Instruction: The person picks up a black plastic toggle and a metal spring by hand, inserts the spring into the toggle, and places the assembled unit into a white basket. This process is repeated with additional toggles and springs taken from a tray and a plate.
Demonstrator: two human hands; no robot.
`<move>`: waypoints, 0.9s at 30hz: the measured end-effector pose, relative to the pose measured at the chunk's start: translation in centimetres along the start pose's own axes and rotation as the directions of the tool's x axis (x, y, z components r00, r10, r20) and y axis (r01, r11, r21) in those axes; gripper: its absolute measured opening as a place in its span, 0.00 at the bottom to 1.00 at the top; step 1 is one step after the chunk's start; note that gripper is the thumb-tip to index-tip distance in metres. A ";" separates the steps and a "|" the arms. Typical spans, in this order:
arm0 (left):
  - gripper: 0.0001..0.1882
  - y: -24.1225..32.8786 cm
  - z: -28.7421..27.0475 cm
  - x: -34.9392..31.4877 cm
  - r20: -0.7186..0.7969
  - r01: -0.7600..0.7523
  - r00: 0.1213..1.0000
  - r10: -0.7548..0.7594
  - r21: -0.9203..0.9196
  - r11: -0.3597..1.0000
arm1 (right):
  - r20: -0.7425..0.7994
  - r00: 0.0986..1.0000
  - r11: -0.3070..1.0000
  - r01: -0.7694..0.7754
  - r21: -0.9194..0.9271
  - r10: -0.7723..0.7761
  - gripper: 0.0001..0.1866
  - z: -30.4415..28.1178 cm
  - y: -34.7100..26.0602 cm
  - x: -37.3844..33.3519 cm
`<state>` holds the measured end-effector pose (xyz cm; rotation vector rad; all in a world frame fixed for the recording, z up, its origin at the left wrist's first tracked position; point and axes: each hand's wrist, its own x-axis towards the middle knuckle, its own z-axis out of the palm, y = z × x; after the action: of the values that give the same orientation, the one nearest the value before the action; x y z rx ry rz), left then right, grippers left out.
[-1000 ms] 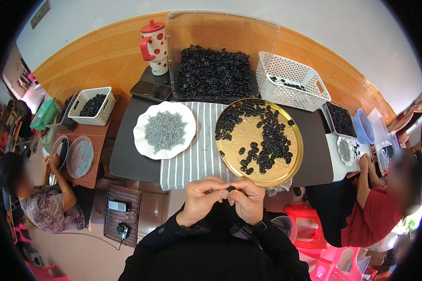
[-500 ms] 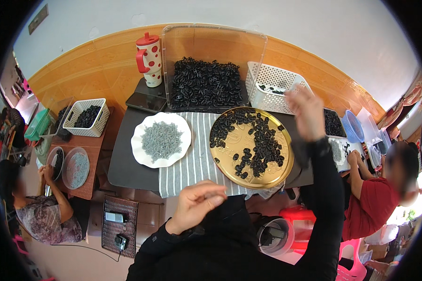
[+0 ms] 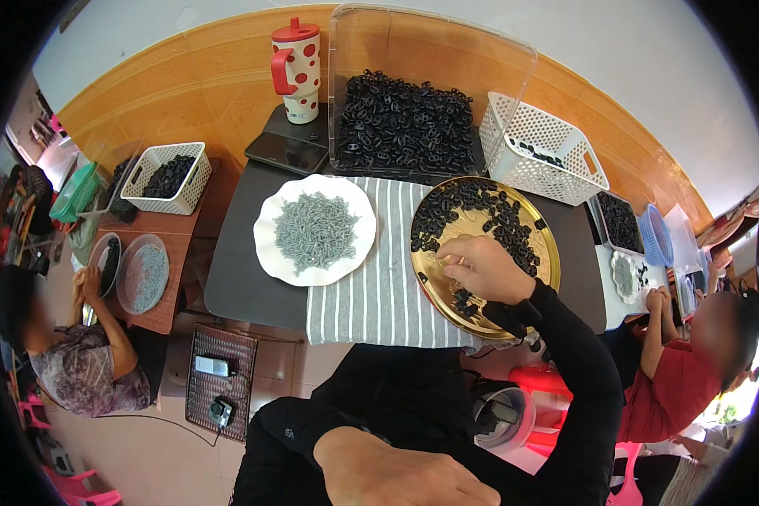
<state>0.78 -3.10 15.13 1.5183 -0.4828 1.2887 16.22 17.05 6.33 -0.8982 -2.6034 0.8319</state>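
My right hand (image 3: 485, 268) is over the round gold tray (image 3: 434, 297), its fingers bent together in a pinch near the tray's left part. Whatever it may hold is too small to make out. Small black oval parts with holes (image 3: 510, 228) lie scattered on the tray, some of them under the hand. Close to my lap at the lower edge, my left hand (image 3: 405, 472) shows only its back; its fingers are hidden. A white scalloped dish (image 3: 270, 263) left of the tray holds a heap of thin grey screw-like pieces (image 3: 316, 232).
Under dish and tray lies a striped cloth (image 3: 371, 316). Behind stand a clear bin (image 3: 514, 72) of black parts, a white basket (image 3: 557, 173), a dotted tumbler (image 3: 299, 76) and a phone (image 3: 287, 152). Other people sit left (image 3: 93, 363) and right (image 3: 666, 379).
My right hand has come from beside the white basket down onto the gold tray. My left hand has dropped from the table's front edge toward my lap. The view has shifted.
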 end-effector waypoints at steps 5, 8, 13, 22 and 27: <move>0.14 1.2 -1.9 -2.5 0.122 -0.056 0.992 0.026 0.243 0.968 | -0.078 0.996 0.949 0.008 -0.316 -0.035 0.11 0.9 1.0 2.1; 0.12 2.2 -4.2 -4.7 0.098 0.073 0.988 -0.120 0.387 0.919 | -0.043 0.999 0.961 -0.035 -0.275 0.024 0.08 1.0 1.2 2.5; 0.06 -0.2 -5.9 -8.0 -0.726 0.785 0.619 -0.300 0.578 0.222 | 0.009 0.999 0.971 -0.044 -0.236 0.048 0.06 1.9 1.9 1.9; 0.05 -7.4 -8.4 -9.0 -0.767 0.679 0.638 -0.061 0.598 -0.426 | -0.032 0.998 0.992 -0.043 0.114 0.047 0.05 0.9 1.7 -0.8; 0.04 -9.1 -9.0 -9.5 -0.767 0.633 0.635 -0.086 0.582 -0.510 | 0.278 0.892 0.683 -0.452 0.574 0.357 0.07 0.1 1.0 -2.4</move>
<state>0.75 5.33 1.63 2.1468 2.0897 0.9922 18.55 16.12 5.53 -1.2359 -1.9750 1.8102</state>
